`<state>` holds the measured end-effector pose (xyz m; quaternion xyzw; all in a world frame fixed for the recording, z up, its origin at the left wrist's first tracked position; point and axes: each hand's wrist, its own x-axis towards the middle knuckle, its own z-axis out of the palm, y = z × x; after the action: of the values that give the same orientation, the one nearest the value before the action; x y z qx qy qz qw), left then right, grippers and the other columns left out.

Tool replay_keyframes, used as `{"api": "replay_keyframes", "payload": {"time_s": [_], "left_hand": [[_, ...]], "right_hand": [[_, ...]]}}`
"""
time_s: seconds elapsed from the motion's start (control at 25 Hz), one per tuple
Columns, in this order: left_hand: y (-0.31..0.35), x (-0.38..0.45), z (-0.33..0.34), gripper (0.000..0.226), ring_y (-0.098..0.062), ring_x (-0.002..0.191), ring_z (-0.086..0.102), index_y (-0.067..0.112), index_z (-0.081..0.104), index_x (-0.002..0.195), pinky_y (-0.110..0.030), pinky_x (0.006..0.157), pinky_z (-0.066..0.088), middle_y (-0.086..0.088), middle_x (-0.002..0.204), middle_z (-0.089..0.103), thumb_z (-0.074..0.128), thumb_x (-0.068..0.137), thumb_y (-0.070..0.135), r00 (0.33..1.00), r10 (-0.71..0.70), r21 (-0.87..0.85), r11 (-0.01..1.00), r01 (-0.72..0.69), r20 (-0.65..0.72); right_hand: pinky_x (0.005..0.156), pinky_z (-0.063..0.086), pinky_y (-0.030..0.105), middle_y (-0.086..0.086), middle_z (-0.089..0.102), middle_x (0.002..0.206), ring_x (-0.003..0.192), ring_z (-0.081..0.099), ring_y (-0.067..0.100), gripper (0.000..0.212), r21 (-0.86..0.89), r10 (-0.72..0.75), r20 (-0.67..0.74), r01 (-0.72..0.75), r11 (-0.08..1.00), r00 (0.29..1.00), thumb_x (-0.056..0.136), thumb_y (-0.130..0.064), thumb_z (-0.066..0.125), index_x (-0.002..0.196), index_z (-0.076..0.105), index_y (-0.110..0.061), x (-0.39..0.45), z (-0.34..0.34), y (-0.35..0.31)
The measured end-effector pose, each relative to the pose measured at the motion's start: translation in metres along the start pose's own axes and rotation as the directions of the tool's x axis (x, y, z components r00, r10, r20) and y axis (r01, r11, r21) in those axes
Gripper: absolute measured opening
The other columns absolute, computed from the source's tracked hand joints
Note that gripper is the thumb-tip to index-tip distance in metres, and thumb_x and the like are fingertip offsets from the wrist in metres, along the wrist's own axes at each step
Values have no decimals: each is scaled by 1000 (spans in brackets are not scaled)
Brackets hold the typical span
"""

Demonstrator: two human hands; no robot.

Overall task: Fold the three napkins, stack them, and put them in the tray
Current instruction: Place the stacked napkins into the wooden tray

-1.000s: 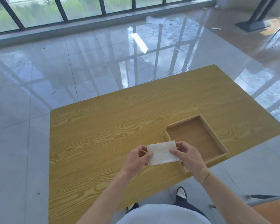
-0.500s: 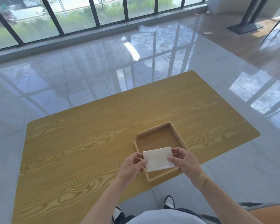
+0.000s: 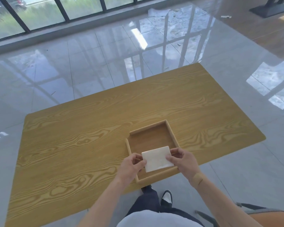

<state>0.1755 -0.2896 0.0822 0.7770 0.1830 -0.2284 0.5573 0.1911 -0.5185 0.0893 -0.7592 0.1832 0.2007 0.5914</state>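
A white folded napkin stack [image 3: 156,158] is held flat over the near half of the square wooden tray [image 3: 170,131]. My left hand [image 3: 132,167] pinches its left edge and my right hand [image 3: 183,159] pinches its right edge. The tray lies on the wooden table [image 3: 72,145] close to the near edge. Whether the stack touches the tray floor cannot be told, and how many napkins are in it cannot be seen.
The table's near edge runs just below the tray, with my legs and shoes [image 3: 166,196] under it. An orange chair seat [image 3: 269,218] shows at the lower right. Glossy tiled floor surrounds the table.
Both hands carried the napkin stack from the table left of the tray to over the tray's near half. The camera view shifted right, so the tray appears nearer the centre.
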Motion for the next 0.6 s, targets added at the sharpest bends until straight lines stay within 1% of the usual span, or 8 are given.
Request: {"api": "replay_keyframes", "payload": {"time_s": [0.16, 0.24, 0.36, 0.48, 0.6], "left_hand": [[-4, 20, 0, 7, -4, 62, 61, 25, 70, 89, -21, 65, 46, 11, 71, 71, 73, 87, 30, 1000, -26, 4, 1000, 26, 13], [-4, 29, -1, 7, -3, 63, 61, 26, 70, 90, -23, 67, 48, 11, 72, 71, 73, 87, 31, 999, -38, 16, 999, 38, 14], [-6, 41, -1, 7, -7, 67, 60, 24, 70, 90, -27, 70, 49, 8, 77, 70, 72, 87, 30, 997, -71, -6, 997, 71, 0], [-12, 51, 0, 8, -9, 72, 58, 23, 70, 91, -27, 71, 48, 9, 79, 67, 71, 87, 30, 995, -93, -4, 996, 93, -18], [-17, 60, 1, 7, -9, 73, 57, 23, 70, 90, -24, 69, 46, 11, 79, 65, 71, 87, 29, 992, -114, 32, 993, 116, -48]], "right_hand": [[66, 52, 30, -12, 74, 73, 65, 62, 5, 11, -91, 25, -2, -25, 996, 1000, 77, -30, 80, 84, 72, -27, 24, 3, 1], [72, 55, 36, -8, 74, 75, 68, 64, 8, 12, -138, 35, -2, -34, 990, 999, 77, -31, 80, 83, 72, -26, 35, 4, 1], [77, 57, 41, -5, 74, 78, 67, 64, 12, 11, -223, 62, 27, -54, 973, 998, 79, -29, 78, 85, 71, -25, 52, 8, -1], [79, 59, 41, -8, 74, 81, 73, 68, 13, 7, -310, 72, 38, -57, 949, 997, 81, -27, 75, 87, 71, -27, 66, 13, -2], [80, 59, 38, -10, 73, 86, 80, 68, 12, 7, -388, 82, 61, -52, 920, 995, 84, -27, 72, 90, 69, -30, 78, 17, -2]]}}
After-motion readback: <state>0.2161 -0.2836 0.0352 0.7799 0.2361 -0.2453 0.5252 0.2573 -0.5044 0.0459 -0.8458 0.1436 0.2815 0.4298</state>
